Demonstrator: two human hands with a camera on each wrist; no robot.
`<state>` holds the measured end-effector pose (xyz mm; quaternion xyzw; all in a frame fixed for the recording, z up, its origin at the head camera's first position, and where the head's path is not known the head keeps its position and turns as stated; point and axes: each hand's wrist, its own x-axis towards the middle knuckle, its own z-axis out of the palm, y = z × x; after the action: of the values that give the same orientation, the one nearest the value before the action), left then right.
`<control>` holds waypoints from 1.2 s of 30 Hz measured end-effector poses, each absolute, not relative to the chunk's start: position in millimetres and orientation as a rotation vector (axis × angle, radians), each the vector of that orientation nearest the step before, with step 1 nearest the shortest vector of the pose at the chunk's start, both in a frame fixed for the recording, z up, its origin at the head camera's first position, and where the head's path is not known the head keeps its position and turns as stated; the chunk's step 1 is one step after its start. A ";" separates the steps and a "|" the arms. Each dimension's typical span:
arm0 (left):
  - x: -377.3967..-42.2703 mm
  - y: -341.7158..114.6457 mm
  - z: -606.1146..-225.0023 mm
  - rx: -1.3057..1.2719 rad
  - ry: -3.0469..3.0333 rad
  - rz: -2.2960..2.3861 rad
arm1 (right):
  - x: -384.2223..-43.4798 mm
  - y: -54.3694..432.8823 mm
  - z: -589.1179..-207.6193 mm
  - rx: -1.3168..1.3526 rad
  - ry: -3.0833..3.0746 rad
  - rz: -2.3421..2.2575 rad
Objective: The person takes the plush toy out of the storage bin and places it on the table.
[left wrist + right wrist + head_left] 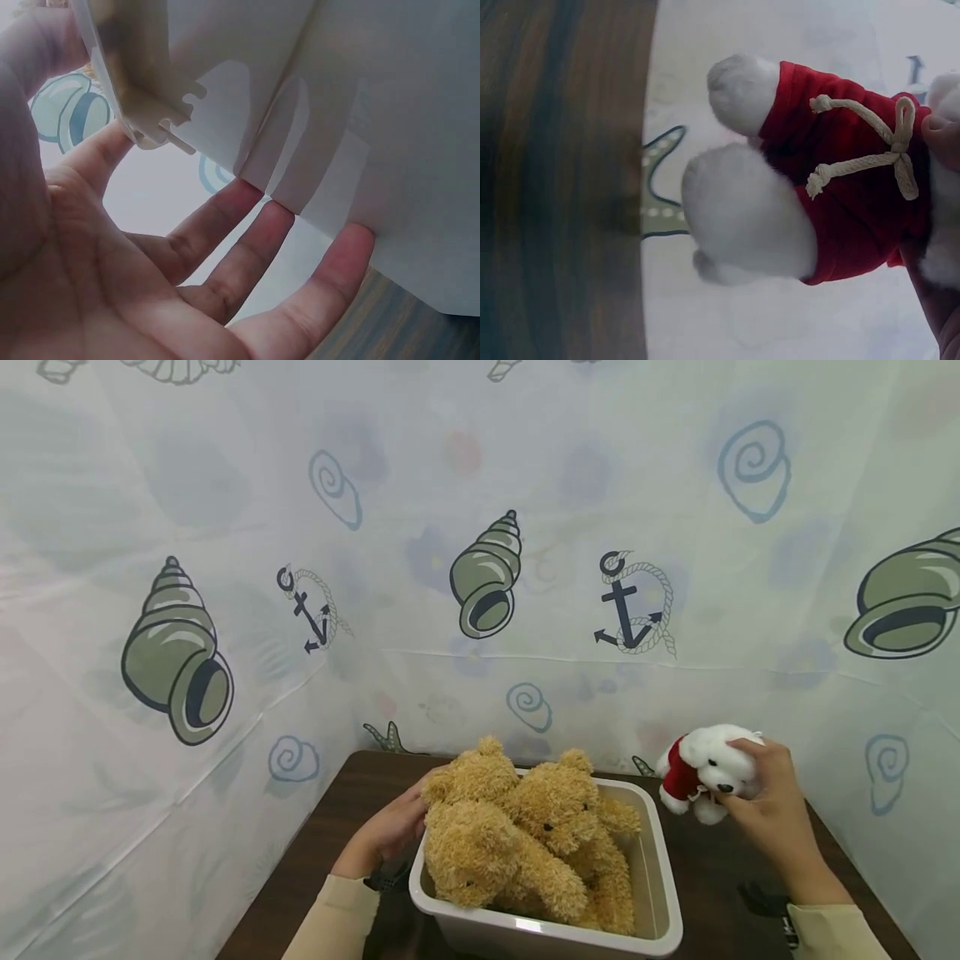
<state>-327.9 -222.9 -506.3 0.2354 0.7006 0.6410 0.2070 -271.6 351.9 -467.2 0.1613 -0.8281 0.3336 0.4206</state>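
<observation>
In the head view, my right hand (780, 814) grips a small white plush bear (701, 749) by its head. The bear wears a red top (847, 217) with a cream cord bow. It is up off the table, right of a white plastic bin (663, 877). My left hand (397, 822) rests against the left side of the bin. In the left wrist view its fingers (225, 281) are extended, fingertips touching the outer wall, the thumb up at the rim. Several tan curly plush bears (476, 843) fill the bin, their heads above its rim.
A dark brown table (315, 852) lies under the bin. Behind it and along both sides hang white curtains (405, 585) printed with shells and anchors, close to the table's edges.
</observation>
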 end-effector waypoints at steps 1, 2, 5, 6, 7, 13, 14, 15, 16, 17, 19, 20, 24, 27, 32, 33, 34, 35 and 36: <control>-328.1 -222.9 -506.7 0.654 1.952 1.780 | -274.8 352.9 -471.4 0.410 -2.089 0.830; -328.2 -222.8 -507.1 0.651 1.947 1.779 | -277.9 354.0 -475.3 0.420 -2.102 0.823; -329.2 -221.0 -507.0 0.664 1.931 1.782 | -284.9 356.8 -485.3 0.438 -2.128 0.811; -329.6 -220.2 -506.8 0.667 1.926 1.784 | -286.7 357.7 -488.2 0.442 -2.137 0.804; -330.1 -219.4 -506.7 0.674 1.917 1.788 | -288.5 358.5 -490.9 0.443 -2.146 0.799; -330.7 -217.3 -506.2 0.690 1.894 1.794 | -297.7 358.6 -501.2 0.437 -2.223 0.770; -330.6 -217.7 -506.2 0.692 1.892 1.797 | -299.6 358.0 -502.0 0.437 -2.234 0.768; -330.6 -218.2 -506.1 0.698 1.889 1.798 | -301.6 357.4 -502.8 0.437 -2.245 0.765; -330.5 -218.9 -506.0 0.701 1.884 1.803 | -303.6 356.7 -503.6 0.439 -2.253 0.761; -330.4 -219.8 -505.9 0.702 1.886 1.804 | -306.0 356.1 -504.6 0.440 -2.259 0.760; -330.3 -221.7 -505.5 0.706 1.889 1.805 | -311.2 354.8 -507.5 0.450 -2.268 0.766; -330.3 -222.8 -505.5 0.709 1.894 1.804 | -313.9 354.3 -509.5 0.451 -2.276 0.767; -330.3 -225.4 -506.4 0.681 1.889 1.813 | -321.4 352.6 -519.0 0.445 -2.335 0.817; -328.7 -225.4 -508.7 0.657 1.867 1.823 | -322.0 353.3 -524.2 0.441 -2.406 0.868; -326.4 -224.6 -513.4 0.647 1.886 1.818 | -323.0 353.0 -518.8 0.470 -2.510 0.801; -326.3 -224.7 -513.3 0.646 1.898 1.812 | -324.3 352.5 -517.5 0.487 -2.512 0.773; -326.6 -224.9 -512.7 0.646 1.912 1.804 | -325.8 351.7 -516.4 0.501 -2.506 0.752; -327.1 -225.2 -512.0 0.643 1.920 1.798 | -327.4 350.9 -516.1 0.520 -2.490 0.734; -327.1 -225.0 -510.6 0.642 1.924 1.795 | -329.0 350.6 -517.1 0.543 -2.468 0.725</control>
<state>-327.1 -225.0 -510.6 0.2314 0.6938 0.6473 0.2147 -329.0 350.6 -517.1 0.1997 -0.9082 0.2666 0.2534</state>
